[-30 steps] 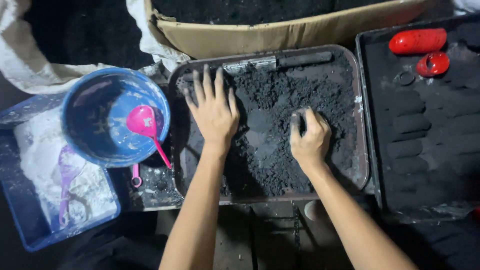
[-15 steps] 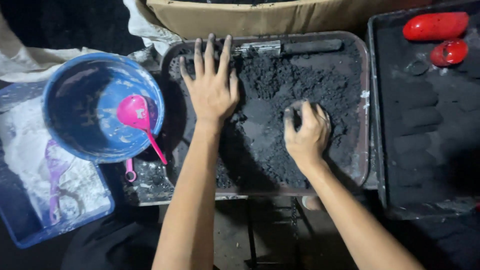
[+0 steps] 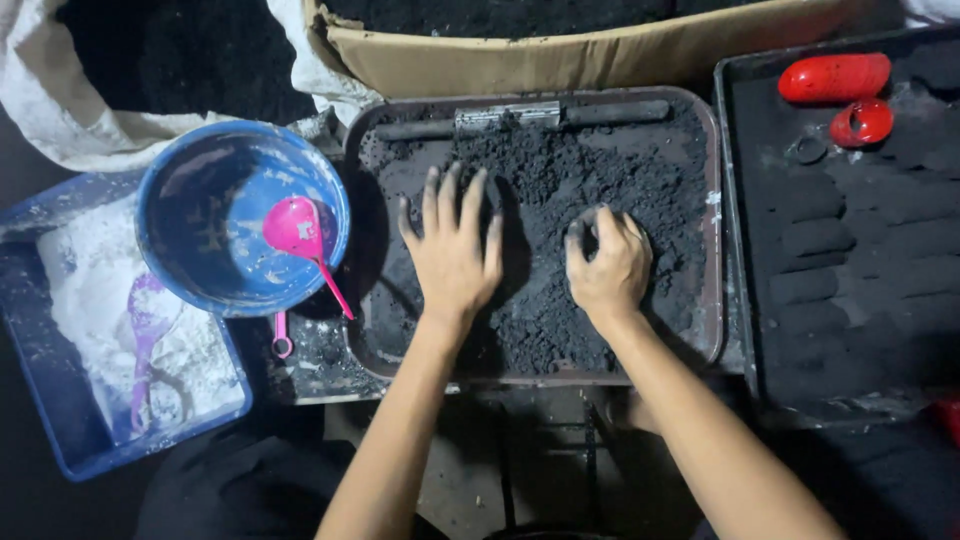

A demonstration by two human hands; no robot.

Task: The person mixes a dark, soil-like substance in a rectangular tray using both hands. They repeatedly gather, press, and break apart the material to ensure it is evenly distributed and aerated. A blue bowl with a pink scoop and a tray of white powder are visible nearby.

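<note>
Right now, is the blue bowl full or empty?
Almost empty. The blue bowl holds only a pink spoon and pale smears on its bare inside.

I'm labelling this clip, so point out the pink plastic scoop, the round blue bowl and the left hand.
pink plastic scoop (image 3: 295, 226), head view, on its cup
round blue bowl (image 3: 200, 215), head view, on its inner wall
left hand (image 3: 452, 255), head view, on its back

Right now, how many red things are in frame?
2 in full view, both on the black tray at upper right: a long red piece near the top edge, a smaller round one just below it. A red sliver at the right edge may be a third.
</note>
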